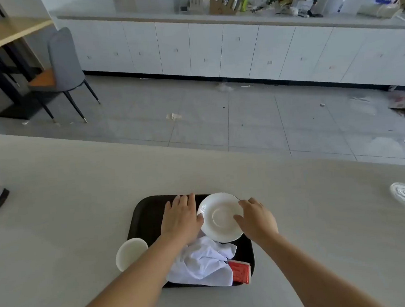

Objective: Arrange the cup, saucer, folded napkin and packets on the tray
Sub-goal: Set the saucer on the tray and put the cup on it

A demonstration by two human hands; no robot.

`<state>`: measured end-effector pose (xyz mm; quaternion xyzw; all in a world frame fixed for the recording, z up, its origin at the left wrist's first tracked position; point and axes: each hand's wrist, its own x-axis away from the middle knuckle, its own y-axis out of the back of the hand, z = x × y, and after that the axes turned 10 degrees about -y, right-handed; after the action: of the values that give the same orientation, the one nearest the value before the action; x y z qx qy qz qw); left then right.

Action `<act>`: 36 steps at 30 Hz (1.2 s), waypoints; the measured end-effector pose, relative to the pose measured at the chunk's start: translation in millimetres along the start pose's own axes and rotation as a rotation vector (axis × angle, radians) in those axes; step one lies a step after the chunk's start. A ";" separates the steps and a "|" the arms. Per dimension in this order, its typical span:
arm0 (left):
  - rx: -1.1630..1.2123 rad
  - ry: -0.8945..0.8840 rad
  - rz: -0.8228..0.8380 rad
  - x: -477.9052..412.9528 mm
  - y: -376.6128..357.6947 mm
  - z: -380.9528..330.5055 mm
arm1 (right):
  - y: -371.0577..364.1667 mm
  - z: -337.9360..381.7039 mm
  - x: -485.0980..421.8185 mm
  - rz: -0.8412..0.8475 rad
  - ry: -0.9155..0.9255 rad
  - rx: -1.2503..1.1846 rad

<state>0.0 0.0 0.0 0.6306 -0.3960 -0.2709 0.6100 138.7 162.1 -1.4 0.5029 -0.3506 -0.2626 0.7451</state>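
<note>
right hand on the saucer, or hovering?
Touching. In the head view, the right hand has its fingers lying over the saucer rim and surface, with no gap visible between them.

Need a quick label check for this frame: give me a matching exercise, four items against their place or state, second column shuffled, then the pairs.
Items:
1. round white saucer
2. white cup
3. white cloth napkin
4. red packets

Places or states:
A. crumpled, unfolded, on the near part of the black rectangular tray
B. at the tray's near right corner, partly under the cloth
C. on the far right of the tray, held by the right hand, left hand touching its edge
D. at the tray's left edge

Pairs: 1-C, 2-D, 3-A, 4-B
</note>
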 end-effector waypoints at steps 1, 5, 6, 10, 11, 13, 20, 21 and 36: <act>0.004 0.000 0.003 -1.9 -1.4 -0.4 | 1.0 -1.2 -0.8 0.011 -0.028 0.009; 0.010 -0.035 -0.013 -10.7 -11.5 -1.4 | -2.9 -7.1 -6.5 0.033 -0.120 -0.006; 0.017 -0.037 -0.014 -12.3 -13.3 -2.6 | -4.2 -8.2 -7.4 0.041 -0.129 -0.018; 0.038 -0.044 -0.022 -19.4 -19.5 -3.3 | -10.1 -12.0 -11.2 0.057 -0.137 -0.022; 0.048 -0.040 -0.022 -20.6 -21.3 -3.7 | -11.6 -12.1 -11.9 0.059 -0.139 -0.030; 0.093 -0.022 -0.009 -22.4 -23.4 -4.1 | -14.1 -12.3 -13.8 0.056 -0.149 -0.058; 0.352 0.098 0.041 -26.6 -27.7 -5.5 | -19.0 -15.2 -17.9 0.051 -0.192 -0.130; 0.364 0.104 0.044 -27.5 -27.6 -5.9 | -19.4 -14.8 -18.5 0.051 -0.192 -0.133; 0.423 0.193 -0.080 -29.8 -5.3 40.3 | -6.2 35.6 -38.4 0.016 -0.084 -0.219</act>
<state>-48.4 2.0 -13.8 0.7827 -0.3583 -0.1444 0.4880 86.8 168.4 -8.2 0.4042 -0.3548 -0.3143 0.7823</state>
